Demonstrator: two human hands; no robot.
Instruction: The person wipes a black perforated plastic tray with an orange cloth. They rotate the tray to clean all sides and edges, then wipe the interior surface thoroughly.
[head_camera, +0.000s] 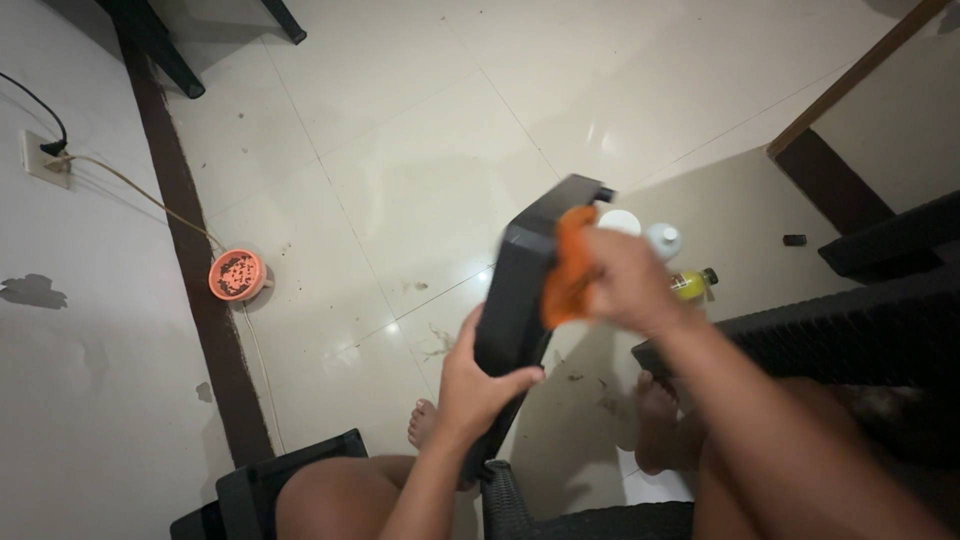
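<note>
Left hand (478, 385) is wrapped around the lower edge of a black plastic panel (520, 300), thumb across the front, holding it tilted up over the white tiled floor (420, 170) between the person's knees. Right hand (622, 280) is closed on a bunched-up orange cloth (567, 275) and has it pressed against the panel's upper right edge, though it's kinda blurry there. Behind the panel on the floor are a white round lid (622, 220), a white bottle (664, 240) and a yellow bottle (692, 284), and way off left by the wall sits an orange bowl (237, 274).
</note>
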